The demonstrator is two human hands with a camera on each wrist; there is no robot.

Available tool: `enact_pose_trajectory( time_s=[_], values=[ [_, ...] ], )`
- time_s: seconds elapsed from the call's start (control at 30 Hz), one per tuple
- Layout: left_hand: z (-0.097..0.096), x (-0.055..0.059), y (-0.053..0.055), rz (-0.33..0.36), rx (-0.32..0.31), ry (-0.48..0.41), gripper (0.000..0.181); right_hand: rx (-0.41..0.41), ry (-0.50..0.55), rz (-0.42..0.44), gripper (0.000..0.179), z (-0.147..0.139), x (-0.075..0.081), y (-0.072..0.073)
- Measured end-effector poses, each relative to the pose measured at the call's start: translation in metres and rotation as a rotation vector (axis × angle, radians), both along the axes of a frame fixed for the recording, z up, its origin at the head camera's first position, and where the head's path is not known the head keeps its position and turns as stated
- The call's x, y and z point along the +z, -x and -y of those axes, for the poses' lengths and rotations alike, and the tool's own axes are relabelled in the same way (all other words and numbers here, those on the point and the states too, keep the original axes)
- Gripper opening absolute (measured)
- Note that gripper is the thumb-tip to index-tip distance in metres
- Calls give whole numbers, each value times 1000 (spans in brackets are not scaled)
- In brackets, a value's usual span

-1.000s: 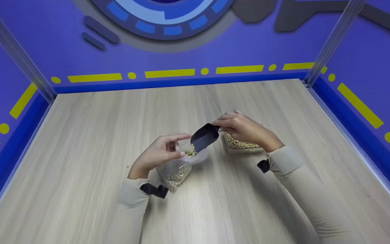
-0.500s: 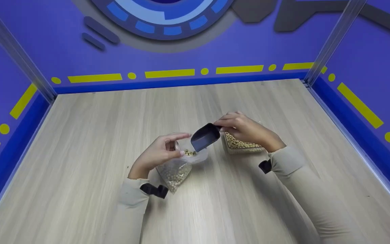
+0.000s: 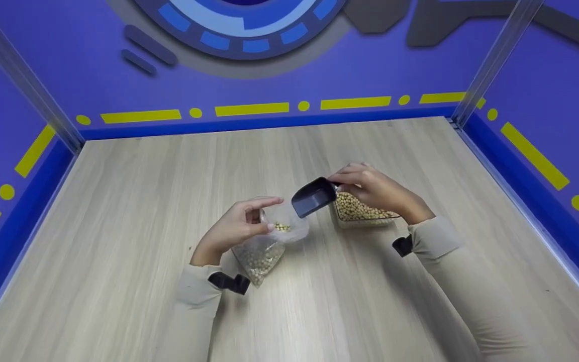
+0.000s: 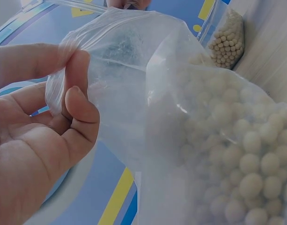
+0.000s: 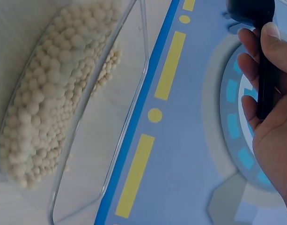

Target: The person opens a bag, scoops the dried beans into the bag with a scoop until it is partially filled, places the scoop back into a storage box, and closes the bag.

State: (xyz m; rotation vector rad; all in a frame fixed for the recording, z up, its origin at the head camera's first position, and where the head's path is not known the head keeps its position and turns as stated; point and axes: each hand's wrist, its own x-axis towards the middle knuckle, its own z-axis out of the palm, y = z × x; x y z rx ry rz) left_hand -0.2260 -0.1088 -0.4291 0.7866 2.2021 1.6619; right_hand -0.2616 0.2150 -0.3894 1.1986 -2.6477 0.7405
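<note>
My left hand (image 3: 234,227) pinches the mouth of a clear plastic bag (image 3: 297,232) between thumb and fingers and keeps it spread. Round pale beans (image 4: 255,164), like soybeans, fill the bag's lower part, which slants down toward me. Up and to the right of the bag's mouth, my right hand (image 3: 377,190) grips a black scoop (image 3: 314,197) by its handle (image 5: 265,86). The scoop is tilted toward the bag and its bowl shows no beans. Below the right hand stands a clear rectangular container (image 3: 365,224) with many of the same beans in it.
The light wooden table (image 3: 133,201) lies under everything. Blue panels (image 3: 269,85) with yellow marks close off its back and both sides, joined by metal corner posts. Both wrists wear black camera mounts.
Beans fell from the scoop's lip into the bag a second ago; now none fall. The scoop and right hand have moved up and right, toward the container. My left hand and the bag stay put.
</note>
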Motion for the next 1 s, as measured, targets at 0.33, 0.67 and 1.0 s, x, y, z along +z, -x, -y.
enact_pose_trajectory(
  time_s=[0.33, 0.67, 1.0],
  values=[
    [0, 2, -1, -5, 5, 15, 53, -4, -48, -154, 29, -24, 0, 6],
    [1, 2, -1, 9, 6, 27, 54, -61, -126, -208, 29, -48, 6, 9],
    [2, 3, -2, -2, 11, 37, 55, -106, -207, -185, 30, -69, 13, 12]
  ],
)
